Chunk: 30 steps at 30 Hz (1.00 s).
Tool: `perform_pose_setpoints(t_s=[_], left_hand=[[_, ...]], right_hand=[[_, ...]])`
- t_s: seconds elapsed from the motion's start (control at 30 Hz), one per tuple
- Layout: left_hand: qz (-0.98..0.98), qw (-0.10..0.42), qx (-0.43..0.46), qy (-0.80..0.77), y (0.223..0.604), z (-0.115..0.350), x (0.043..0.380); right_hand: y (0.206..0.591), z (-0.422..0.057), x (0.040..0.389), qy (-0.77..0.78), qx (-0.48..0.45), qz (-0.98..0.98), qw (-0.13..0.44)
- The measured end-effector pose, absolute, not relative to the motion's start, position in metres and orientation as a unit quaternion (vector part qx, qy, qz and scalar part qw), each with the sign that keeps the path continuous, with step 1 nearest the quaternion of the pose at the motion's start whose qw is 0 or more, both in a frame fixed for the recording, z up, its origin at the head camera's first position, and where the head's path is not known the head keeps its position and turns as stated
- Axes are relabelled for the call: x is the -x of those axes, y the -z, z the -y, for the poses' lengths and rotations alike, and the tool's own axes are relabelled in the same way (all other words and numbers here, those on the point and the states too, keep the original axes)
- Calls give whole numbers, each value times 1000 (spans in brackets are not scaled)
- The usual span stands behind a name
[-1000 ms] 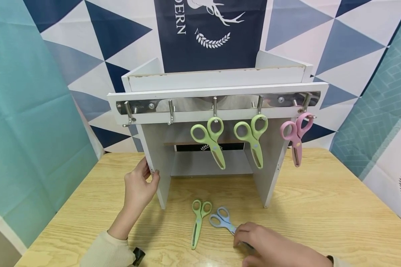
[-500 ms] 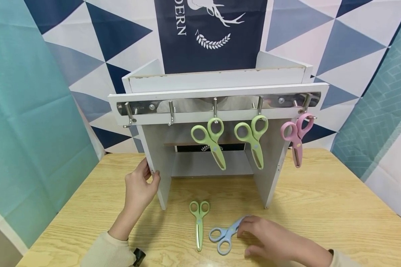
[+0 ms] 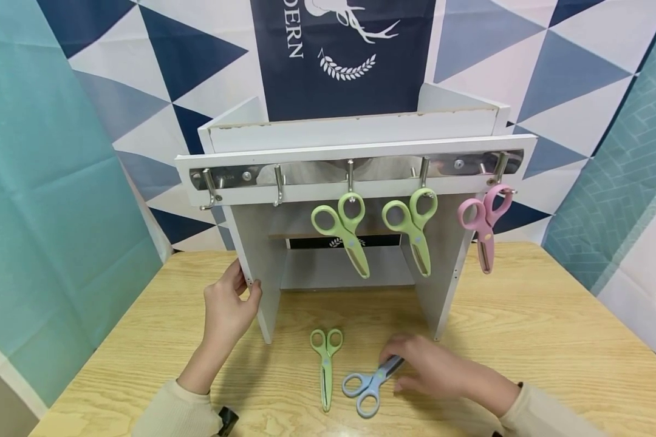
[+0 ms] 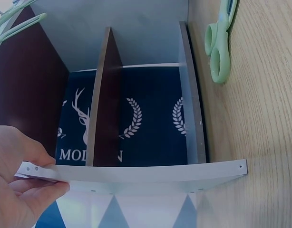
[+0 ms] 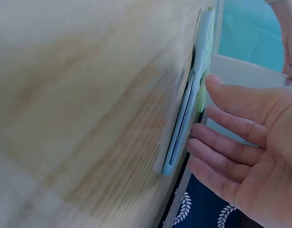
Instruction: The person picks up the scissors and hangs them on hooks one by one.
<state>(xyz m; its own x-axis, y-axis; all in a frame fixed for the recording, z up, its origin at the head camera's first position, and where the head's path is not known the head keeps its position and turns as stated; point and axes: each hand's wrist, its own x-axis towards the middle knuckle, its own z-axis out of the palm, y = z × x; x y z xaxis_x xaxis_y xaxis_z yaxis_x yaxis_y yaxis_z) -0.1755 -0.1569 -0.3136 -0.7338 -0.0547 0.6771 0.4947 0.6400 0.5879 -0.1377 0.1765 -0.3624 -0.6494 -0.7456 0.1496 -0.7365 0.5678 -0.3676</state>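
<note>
My left hand (image 3: 231, 303) grips the front edge of the left side panel (image 4: 150, 175) of a white shelf unit, thumb on one face and fingers on the other. Blue scissors (image 3: 369, 383) lie on the table, handles toward the front left. Over their blade end is my right hand (image 3: 429, 369), fingers loosely spread; the right wrist view shows the blue scissors (image 5: 196, 71) flat on the wood beside the fingertips. Green scissors (image 3: 325, 367) lie to their left, blades pointing toward me.
A metal hook rail (image 3: 306, 173) runs across the unit's top front. Two green scissors (image 3: 412, 229) hang from its middle hooks and pink scissors (image 3: 485, 226) from the rightmost. Two left hooks (image 3: 279, 185) are bare. A patterned cloth (image 3: 344, 60) stands behind.
The blue scissors have turned, their blades now pointing away to the back right. The green scissors on the table have straightened slightly. My right hand has shifted back; the left stays put.
</note>
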Motion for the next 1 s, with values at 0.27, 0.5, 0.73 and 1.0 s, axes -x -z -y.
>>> perform_pose_setpoints(t_s=[0.27,0.5,0.73,1.0], left_hand=[[840,337,127,404,316,157,175],[838,339,131,407,314,157,176],[840,337,129,404,313,157,177],[843,336,128,401,314,158,177]], right_hand=[[362,-172,150,186,436,-880,17],[364,-171,155,184,435,-881,26],[366,-170,160,190,432,-881,25],[366,-167,160,195,422,-885,35]])
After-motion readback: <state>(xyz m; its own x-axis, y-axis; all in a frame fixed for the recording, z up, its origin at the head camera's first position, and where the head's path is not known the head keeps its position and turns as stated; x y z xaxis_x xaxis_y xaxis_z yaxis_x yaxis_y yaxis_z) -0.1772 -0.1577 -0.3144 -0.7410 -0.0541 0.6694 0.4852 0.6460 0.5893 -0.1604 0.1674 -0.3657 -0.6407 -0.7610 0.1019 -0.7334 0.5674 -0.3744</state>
